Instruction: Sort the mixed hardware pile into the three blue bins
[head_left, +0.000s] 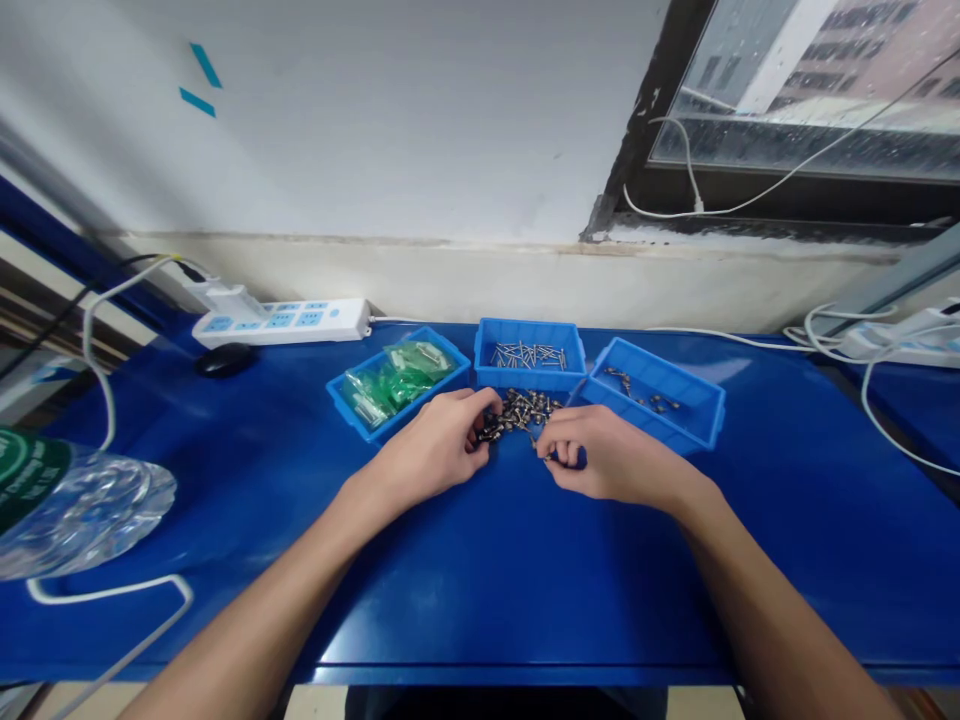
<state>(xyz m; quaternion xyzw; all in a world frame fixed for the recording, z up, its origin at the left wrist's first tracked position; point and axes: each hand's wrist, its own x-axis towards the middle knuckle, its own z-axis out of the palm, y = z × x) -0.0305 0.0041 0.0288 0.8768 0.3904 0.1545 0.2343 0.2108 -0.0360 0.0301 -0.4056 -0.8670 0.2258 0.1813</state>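
A pile of small metal screws [529,408] lies on the blue table between my two hands. My left hand [444,440] rests at the pile's left edge, fingers curled round some pieces there. At the right edge, my right hand [592,450] is closed, with a dark blue object [576,457] showing among its fingers; what the fingertips pinch is too small to name. Behind the pile, the middle blue bin [531,375] holds long thin screws. The right blue bin [675,422] has a few small dark metal pieces in it.
The left blue bin [354,420] contains green and clear packets. A white power strip [330,320] and a black mouse [225,360] are at the back left. A plastic bottle [97,505] stands out at the left. White cables [900,445] trail on the right.
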